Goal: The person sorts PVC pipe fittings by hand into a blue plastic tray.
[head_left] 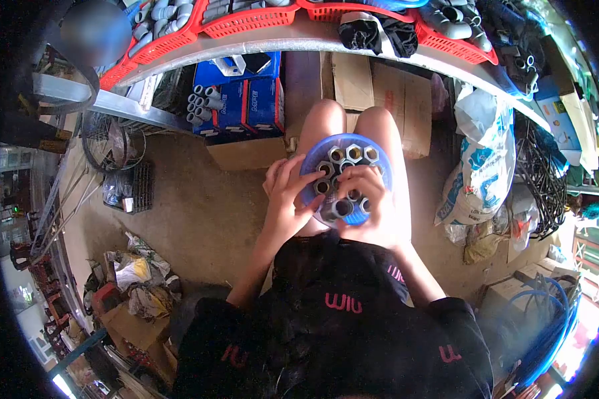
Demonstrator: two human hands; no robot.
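Observation:
A round blue basket (305, 167) rests on my lap, holding several grey pipe fittings (354, 154) that stand upright with their round openings facing up. At the basket's left side, my left hand (287, 196) has its thumb and fingers apart around a fitting (322, 187) at the edge. My right hand (371, 206) reaches over the right side with curled fingers, gripping a grey fitting (343, 208) near the basket's front edge. Parts of the fittings beneath my right fingers are hidden.
Red baskets (249, 22) of grey fittings line the shelf ahead. Blue boxes (233, 103) and cardboard boxes (399, 100) stand below it. A white sack (482, 166) is on the right; a black crate (142, 188) and a cloth pile (143, 272) lie left.

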